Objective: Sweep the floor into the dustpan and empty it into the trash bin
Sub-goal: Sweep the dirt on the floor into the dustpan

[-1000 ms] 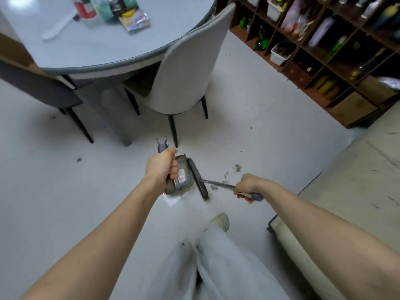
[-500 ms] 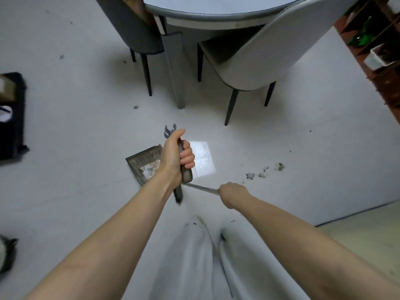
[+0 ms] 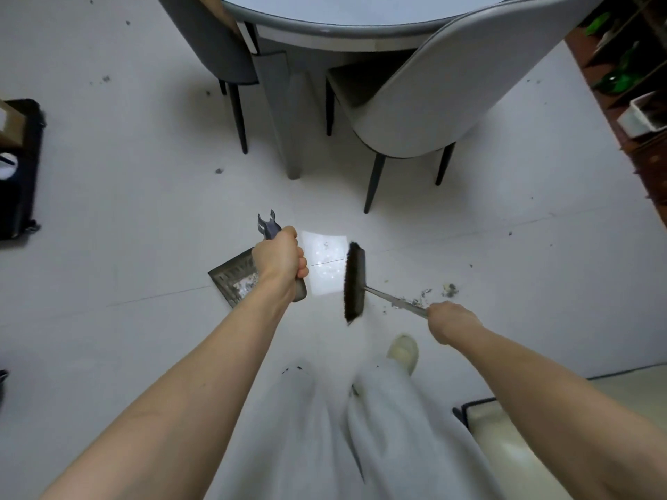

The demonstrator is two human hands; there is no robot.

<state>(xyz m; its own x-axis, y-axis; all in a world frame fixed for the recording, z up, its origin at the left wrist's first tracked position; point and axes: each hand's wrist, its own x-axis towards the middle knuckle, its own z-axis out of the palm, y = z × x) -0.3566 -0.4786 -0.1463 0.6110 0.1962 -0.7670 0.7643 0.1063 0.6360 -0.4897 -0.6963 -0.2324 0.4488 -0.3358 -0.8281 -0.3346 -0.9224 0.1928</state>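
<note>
Debris-flecked grey dustpan (image 3: 234, 281) left of dark, seemingly raised broom (image 3: 353, 283).

dustpan (image 3: 236, 279) left of broom (image 3: 354, 283) — debris (image 3: 433, 294) right of both.

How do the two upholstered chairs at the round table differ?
The light grey padded chair is pale and shows seat and curved back; the dark grey padded chair is much darker and shows only its back. Both have thin black legs and sit tucked against the round grey table.
</note>
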